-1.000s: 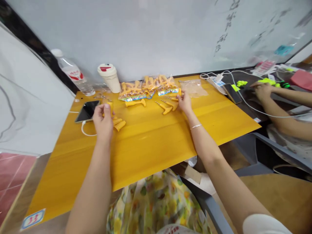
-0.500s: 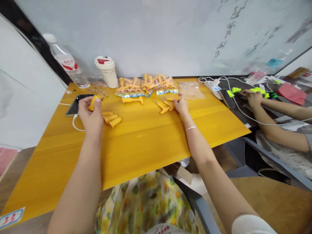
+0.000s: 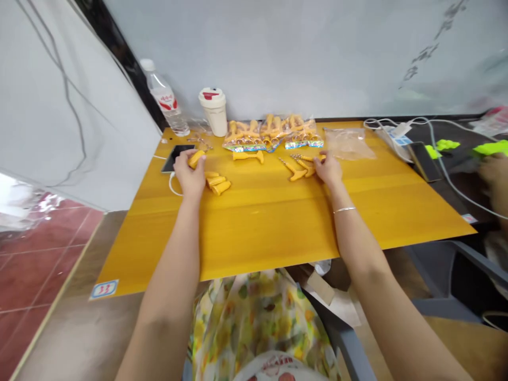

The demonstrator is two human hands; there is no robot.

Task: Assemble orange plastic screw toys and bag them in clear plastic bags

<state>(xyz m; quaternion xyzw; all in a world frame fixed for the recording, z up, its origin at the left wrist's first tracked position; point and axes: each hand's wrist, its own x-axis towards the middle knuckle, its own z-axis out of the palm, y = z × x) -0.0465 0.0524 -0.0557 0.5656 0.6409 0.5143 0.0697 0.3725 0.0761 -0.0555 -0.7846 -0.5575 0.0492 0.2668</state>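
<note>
My left hand (image 3: 191, 177) is closed around a yellow tapered plastic sleeve (image 3: 197, 158), beside a dark phone on the table. Just right of that hand, several similar sleeves (image 3: 220, 187) lie in a small pile. My right hand (image 3: 330, 169) pinches the end of a yellow T-handled corkscrew (image 3: 308, 157) with a spiral shaft, low over the table. More corkscrews of this kind (image 3: 297, 174) rest against it, shafts pointing left and away. One yellow T-shaped piece (image 3: 246, 155) lies alone between my hands, its shaft covered by a sleeve.
Clear bags of yellow pieces (image 3: 273, 135) line the back, with an empty plastic bag (image 3: 349, 144) on their right. A water bottle (image 3: 166, 100), a lidded cup (image 3: 215, 114) and the phone (image 3: 174, 159) stand or lie left. A power strip (image 3: 397, 138) and another person's hand (image 3: 494, 169) are right.
The view has turned left, so the table and everything on it appear farther right. My left hand still holds the sleeve, and my right hand stays at the corkscrews.
</note>
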